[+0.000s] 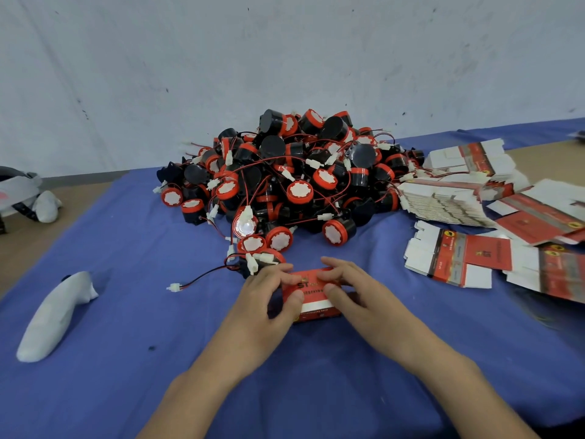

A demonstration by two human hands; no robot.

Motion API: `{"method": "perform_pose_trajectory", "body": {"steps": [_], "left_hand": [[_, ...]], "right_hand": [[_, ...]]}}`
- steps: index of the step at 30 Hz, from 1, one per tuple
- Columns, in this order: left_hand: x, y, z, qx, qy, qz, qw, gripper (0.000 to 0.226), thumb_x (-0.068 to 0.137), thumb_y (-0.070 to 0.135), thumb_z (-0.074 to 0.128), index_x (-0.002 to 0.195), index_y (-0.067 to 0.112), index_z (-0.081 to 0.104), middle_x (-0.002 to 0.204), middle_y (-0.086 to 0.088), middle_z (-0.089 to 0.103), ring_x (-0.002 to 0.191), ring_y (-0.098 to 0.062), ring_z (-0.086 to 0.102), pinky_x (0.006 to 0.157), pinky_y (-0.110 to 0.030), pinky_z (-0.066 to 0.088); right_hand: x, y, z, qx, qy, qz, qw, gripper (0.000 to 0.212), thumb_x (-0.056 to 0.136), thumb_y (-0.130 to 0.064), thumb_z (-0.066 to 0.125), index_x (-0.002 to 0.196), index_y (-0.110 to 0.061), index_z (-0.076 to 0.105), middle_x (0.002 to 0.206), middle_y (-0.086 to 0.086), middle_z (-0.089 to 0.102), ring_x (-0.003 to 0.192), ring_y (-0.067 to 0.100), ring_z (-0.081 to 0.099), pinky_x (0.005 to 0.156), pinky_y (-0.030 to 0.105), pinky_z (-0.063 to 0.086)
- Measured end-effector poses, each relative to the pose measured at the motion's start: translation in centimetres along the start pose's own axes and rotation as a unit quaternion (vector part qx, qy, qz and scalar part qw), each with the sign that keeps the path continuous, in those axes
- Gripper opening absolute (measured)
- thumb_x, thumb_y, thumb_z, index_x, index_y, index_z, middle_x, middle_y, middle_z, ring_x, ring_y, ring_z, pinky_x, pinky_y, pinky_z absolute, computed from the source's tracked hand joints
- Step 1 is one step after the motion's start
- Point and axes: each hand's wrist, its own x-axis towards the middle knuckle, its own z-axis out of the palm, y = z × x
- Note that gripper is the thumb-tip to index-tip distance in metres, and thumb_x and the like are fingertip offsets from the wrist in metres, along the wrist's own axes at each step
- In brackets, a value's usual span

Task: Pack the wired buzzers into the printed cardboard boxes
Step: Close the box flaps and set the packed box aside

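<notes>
Nearest: left hand [266, 299] and right hand [361, 293] both gripping one red printed cardboard box [313, 293], thumbs pressed on top face, fingers curled over far edge. Box rectangular, glossy red with white band, sitting on blue cloth [126, 327] covering the table. Lettering too blurred to read; contents hidden.

Left, well apart: smooth white elongated moulded piece [53, 318], probably a handheld controller.

Just beyond left fingers: loose buzzer [245, 269], black round body, thin red/black lead ending in white plastic connector [174, 287].

Further back, centre: big heap of wired buzzers [294, 179]; black cylindrical housings, red caps with white scalloped discs, tangled red/black leads, white plugs.

Right of heap: unfolded carton blanks [459, 261], flat, white card with red printed panels, some fanned, some in a tight stack [443, 201].

Far left edge: grey-white strapped headset [19, 191] on bare brown tabletop. Behind all: scuffed white wall [285, 58].
</notes>
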Motion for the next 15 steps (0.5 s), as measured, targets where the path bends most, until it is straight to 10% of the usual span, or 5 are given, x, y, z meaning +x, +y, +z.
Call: {"method": "perform_pose_trajectory", "body": {"steps": [5,15], "left_hand": [[-0.60,0.08,-1.03,-0.003,-0.040,0.033,0.999,0.040,0.079,0.062,0.059,0.116,0.047,0.063,0.141,0.034,0.041,0.136,0.004,0.035,0.107,-0.025,0.040],[-0.28,-0.27,-0.47,0.093,-0.011,0.069,0.993,0.042,0.084,0.071,0.045,0.117,0.050,0.059,0.139,0.036,0.041,0.135,0.007,0.034,0.101,-0.018,0.040]], "right_hand": [[-0.59,-0.69,-0.84,-0.047,-0.056,-0.023,0.997,0.030,0.092,-0.054,0.055,0.120,-0.047,0.061,0.143,-0.044,0.033,0.116,-0.006,0.053,0.094,0.014,0.044],[0.16,0.26,-0.32,-0.161,-0.032,-0.040,0.986,0.021,0.098,-0.042,0.059,0.118,-0.045,0.059,0.135,-0.050,0.031,0.099,-0.016,0.050,0.082,0.012,0.040]]}}
